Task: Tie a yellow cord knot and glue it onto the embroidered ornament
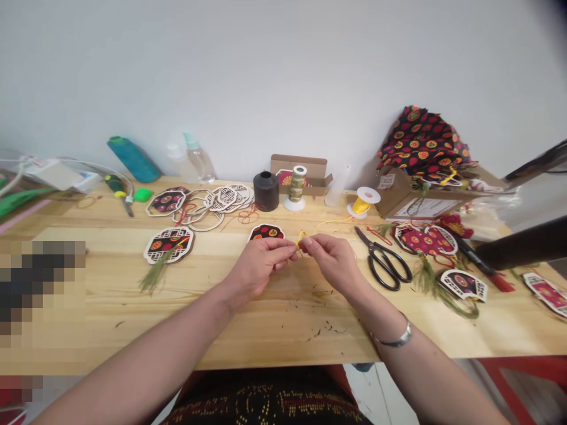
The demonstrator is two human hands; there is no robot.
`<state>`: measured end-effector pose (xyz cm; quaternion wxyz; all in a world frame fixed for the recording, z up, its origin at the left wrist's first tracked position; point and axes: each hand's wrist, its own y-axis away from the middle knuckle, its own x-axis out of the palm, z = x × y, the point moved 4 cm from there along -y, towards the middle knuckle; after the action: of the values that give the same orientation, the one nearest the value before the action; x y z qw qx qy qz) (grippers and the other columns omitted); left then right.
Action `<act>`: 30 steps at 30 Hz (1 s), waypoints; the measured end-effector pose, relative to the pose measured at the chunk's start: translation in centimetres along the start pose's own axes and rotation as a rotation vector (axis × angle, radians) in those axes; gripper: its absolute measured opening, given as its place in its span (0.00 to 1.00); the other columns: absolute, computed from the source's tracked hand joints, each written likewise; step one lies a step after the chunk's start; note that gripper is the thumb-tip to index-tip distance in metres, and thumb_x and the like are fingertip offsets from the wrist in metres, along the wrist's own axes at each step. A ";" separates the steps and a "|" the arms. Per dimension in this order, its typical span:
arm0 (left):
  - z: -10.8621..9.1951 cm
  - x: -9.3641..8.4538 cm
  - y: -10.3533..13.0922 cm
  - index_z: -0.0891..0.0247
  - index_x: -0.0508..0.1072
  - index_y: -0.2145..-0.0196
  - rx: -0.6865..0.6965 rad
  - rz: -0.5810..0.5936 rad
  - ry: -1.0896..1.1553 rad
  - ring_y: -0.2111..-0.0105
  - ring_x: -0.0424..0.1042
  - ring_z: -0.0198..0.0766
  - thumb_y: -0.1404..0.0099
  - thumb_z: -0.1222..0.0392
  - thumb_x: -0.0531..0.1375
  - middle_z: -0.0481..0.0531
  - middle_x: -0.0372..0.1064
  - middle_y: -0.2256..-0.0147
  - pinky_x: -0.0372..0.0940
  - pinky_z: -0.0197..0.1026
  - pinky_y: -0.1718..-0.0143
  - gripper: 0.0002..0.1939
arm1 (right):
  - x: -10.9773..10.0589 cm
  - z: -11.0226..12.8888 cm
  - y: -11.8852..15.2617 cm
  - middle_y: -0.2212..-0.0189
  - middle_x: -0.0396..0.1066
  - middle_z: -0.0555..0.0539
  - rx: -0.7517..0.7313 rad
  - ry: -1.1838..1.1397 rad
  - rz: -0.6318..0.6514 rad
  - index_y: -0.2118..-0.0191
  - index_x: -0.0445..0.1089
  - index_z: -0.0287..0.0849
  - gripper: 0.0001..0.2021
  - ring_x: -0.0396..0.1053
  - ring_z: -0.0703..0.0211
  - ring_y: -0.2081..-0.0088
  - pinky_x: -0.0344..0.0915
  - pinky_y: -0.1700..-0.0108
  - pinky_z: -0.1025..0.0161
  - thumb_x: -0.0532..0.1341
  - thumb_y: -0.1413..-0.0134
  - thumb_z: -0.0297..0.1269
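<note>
Over the middle of the wooden table, my left hand [266, 261] and my right hand [330, 260] meet almost fingertip to fingertip. Both pinch a thin yellow cord [301, 237], which forms a small loop between them. The cord runs back to a white spool of yellow cord [362, 204]. Just behind my left hand lies a dark patterned ornament [266, 231], partly covered by the fingers. Black-handled scissors [384, 260] lie closed to the right of my right hand.
Finished tasselled ornaments [169, 245] and white cut-out frames [230, 198] lie at left. Behind stand a black thread cone [266, 192], a gold thread spool [297, 189] and bottles. At right are a cardboard box [407, 198] with patterned fabric, a fan-shaped ornament [463, 285] and a black pole [522, 242].
</note>
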<state>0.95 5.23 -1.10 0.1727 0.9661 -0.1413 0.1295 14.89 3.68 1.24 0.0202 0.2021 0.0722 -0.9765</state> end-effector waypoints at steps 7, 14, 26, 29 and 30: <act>0.3 0.6 0.3 0.67 0.77 0.74 0.022 0.063 -0.129 0.82 0.55 0.25 0.48 0.61 0.63 0.49 0.69 0.79 0.47 0.32 0.81 0.06 | 1.3 -1.3 -0.3 0.82 0.65 0.52 0.255 -0.414 0.081 0.77 0.64 0.39 0.14 0.63 0.67 0.79 0.62 0.74 0.66 0.63 0.56 0.45; 0.2 0.6 0.4 0.68 0.76 0.74 0.039 0.066 -0.185 0.82 0.54 0.25 0.47 0.60 0.63 0.46 0.64 0.82 0.48 0.33 0.81 0.07 | 0.9 -1.8 -0.4 0.84 0.64 0.53 0.135 -0.225 0.037 0.78 0.61 0.41 0.12 0.63 0.67 0.80 0.61 0.75 0.67 0.57 0.48 0.39; 0.4 0.3 0.1 0.67 0.77 0.76 0.030 0.022 -0.089 0.81 0.56 0.25 0.50 0.61 0.65 0.47 0.65 0.81 0.47 0.32 0.81 0.06 | 1.1 -0.9 -0.4 0.78 0.65 0.52 0.262 -0.514 0.184 0.73 0.64 0.39 0.14 0.66 0.67 0.75 0.67 0.69 0.65 0.58 0.49 0.46; 0.2 0.3 0.1 0.68 0.77 0.75 0.028 0.004 -0.060 0.82 0.55 0.25 0.51 0.62 0.64 0.47 0.65 0.81 0.47 0.32 0.82 0.06 | 1.2 -0.4 -0.2 0.76 0.68 0.50 0.305 -0.581 0.296 0.69 0.66 0.38 0.14 0.67 0.66 0.73 0.67 0.69 0.66 0.59 0.49 0.47; 0.1 0.4 0.1 0.68 0.77 0.74 0.029 0.009 -0.059 0.82 0.54 0.24 0.51 0.62 0.64 0.47 0.65 0.81 0.47 0.32 0.82 0.06 | 1.3 -0.4 -0.1 0.76 0.68 0.50 0.314 -0.587 0.319 0.69 0.67 0.38 0.14 0.67 0.66 0.73 0.67 0.70 0.67 0.60 0.51 0.46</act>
<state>1.26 5.00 -1.04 0.1537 0.9713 -0.1488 0.1039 13.87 3.82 0.41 0.1609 -0.0774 -0.1197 -0.9766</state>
